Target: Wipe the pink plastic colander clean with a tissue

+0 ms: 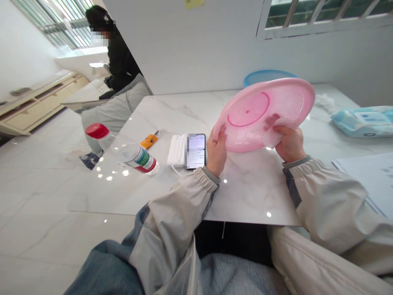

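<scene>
Both my hands hold a round pink plastic mesh strainer [260,110] tilted up above the white marble table [190,110], with its underside facing me. My left hand [216,151] grips its left rim. My right hand [288,143] presses a white wipe [272,137] against the strainer's lower right side. Part of the mesh is hidden behind the wipe and my fingers.
On the table lie a clear bottle with a red cap [123,149], a phone [195,151], a white power bank [177,150], a wet-wipes packet [362,122], and a blue basin [267,77]. A person in dark clothes [121,57] sits at back left.
</scene>
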Demonstrator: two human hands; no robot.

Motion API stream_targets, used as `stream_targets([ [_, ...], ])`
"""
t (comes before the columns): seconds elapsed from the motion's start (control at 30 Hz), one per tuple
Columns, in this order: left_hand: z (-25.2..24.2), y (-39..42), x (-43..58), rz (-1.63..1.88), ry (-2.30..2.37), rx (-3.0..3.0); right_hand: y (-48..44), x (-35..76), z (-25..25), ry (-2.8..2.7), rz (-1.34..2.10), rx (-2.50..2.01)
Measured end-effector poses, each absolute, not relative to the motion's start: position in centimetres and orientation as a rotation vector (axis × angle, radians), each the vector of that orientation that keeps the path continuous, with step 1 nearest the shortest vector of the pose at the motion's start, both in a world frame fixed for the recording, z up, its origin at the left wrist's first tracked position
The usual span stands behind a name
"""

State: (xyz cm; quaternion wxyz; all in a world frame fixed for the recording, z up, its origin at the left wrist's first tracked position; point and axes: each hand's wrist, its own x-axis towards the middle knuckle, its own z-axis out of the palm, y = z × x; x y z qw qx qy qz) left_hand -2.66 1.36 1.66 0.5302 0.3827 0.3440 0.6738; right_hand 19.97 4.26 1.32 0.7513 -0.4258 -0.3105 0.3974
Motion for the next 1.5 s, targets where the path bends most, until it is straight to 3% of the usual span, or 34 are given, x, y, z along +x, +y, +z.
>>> stream_targets([
  [0.33, 2.3, 0.2, -1.4, 1.557, 0.746, 0.689, 4.8, 19.5, 0.4, -0.606, 0.945, -0.962],
  [0.8, 3.0, -0.4, -0.8, 1.532, 0.612, 0.693, 1.8, 16.4, 2.0, -0.651, 1.517, -0.906],
  [1.17, 3.5, 2.1, -3.9, 1.681, 0.799, 0.882, 3.8, 19.1, 2.4, -0.598, 0.982, -0.907],
  [1.5, 2.4, 1.2, -3.0, 1.594, 0.901, 0.913, 3.9, 19.3, 2.9, -0.521, 0.901, -0.984],
])
